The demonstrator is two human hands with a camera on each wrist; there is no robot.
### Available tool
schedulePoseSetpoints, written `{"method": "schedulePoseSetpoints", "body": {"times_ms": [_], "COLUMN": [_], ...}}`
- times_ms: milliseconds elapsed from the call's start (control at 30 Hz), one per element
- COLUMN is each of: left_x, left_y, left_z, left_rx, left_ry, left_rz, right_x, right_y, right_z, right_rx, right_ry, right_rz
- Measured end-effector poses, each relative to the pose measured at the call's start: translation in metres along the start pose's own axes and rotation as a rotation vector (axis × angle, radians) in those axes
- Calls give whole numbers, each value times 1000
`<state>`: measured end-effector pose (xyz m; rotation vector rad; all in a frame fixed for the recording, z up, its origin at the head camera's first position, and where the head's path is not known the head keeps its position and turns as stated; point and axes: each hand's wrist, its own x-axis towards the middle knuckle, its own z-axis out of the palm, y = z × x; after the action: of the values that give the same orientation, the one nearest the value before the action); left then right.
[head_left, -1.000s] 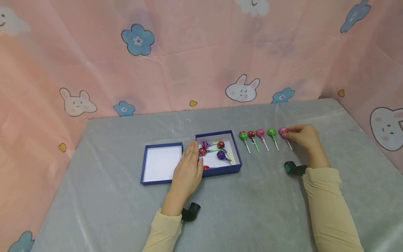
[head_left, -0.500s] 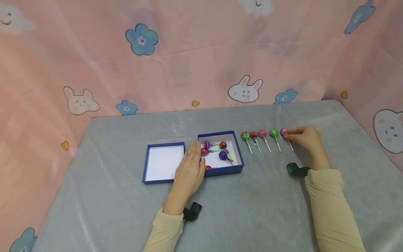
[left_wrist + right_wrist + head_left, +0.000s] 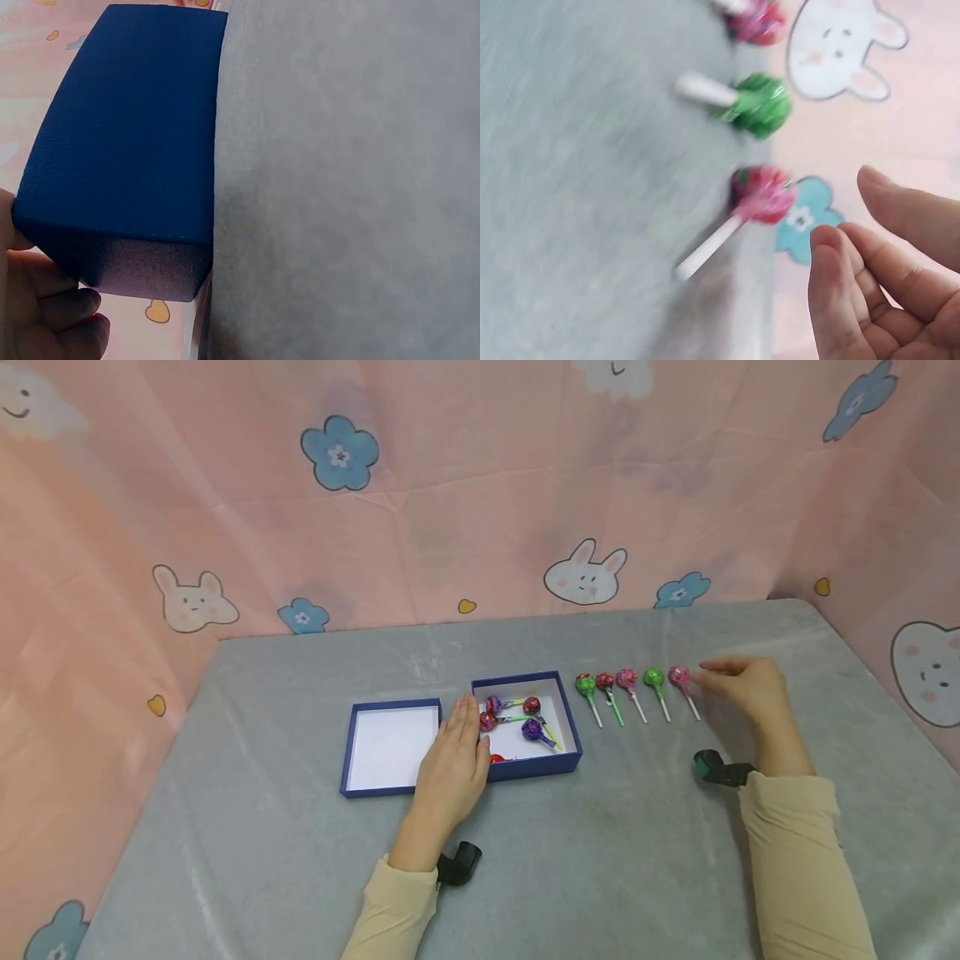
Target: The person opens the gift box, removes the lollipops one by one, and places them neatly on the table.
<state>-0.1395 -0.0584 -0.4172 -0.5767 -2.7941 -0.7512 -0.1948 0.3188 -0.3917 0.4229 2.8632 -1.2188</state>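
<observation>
My left hand (image 3: 452, 764) lies along the left side of a blue box (image 3: 536, 765) with a white inside, its fingers straight. In the left wrist view, the thumb touches the blue box (image 3: 127, 135) at a corner, with the other fingers by its short side. Several wrapped lollipops lie in the box, among them a purple lollipop (image 3: 533, 730). My right hand (image 3: 750, 689) is just right of a pink lollipop (image 3: 678, 676), the last in a row on the table. In the right wrist view, a gap separates its fingers (image 3: 829, 277) from that pink lollipop (image 3: 765, 196).
The box's shallow lid (image 3: 393, 750) lies inside up, left of my left hand. A green lollipop (image 3: 654, 677) and others form the row between box and right hand. The grey table (image 3: 600, 868) ends at a pink printed curtain (image 3: 450, 510).
My right hand has let go of the pink lollipop and moved a little right. The lollipop stays in the row. My left hand holds its place at the box.
</observation>
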Motion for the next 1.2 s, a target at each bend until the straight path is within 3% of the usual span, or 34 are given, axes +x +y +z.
{"method": "schedulePoseSetpoints", "body": {"times_ms": [167,333,700,933,1200], "left_x": [0,0,0,0,0], "left_y": [0,-1,-1,-1,-1], "left_z": [0,0,2,3,2], "left_rx": [-5,1,1,6,-6], "left_ry": [-6,-7,0,5,5], "left_rz": [-6,-7,1,0,-6], "right_x": [-9,-18,-31,-36,-40], "right_y": [-18,-40,-76,-90,-99], "right_z": [1,7,32,48,61], "right_rx": [69,154,233,240,246], "right_ry": [-30,-114,-265,-357,-396], "right_rz": [-38,-117,-290,-313,-367]}}
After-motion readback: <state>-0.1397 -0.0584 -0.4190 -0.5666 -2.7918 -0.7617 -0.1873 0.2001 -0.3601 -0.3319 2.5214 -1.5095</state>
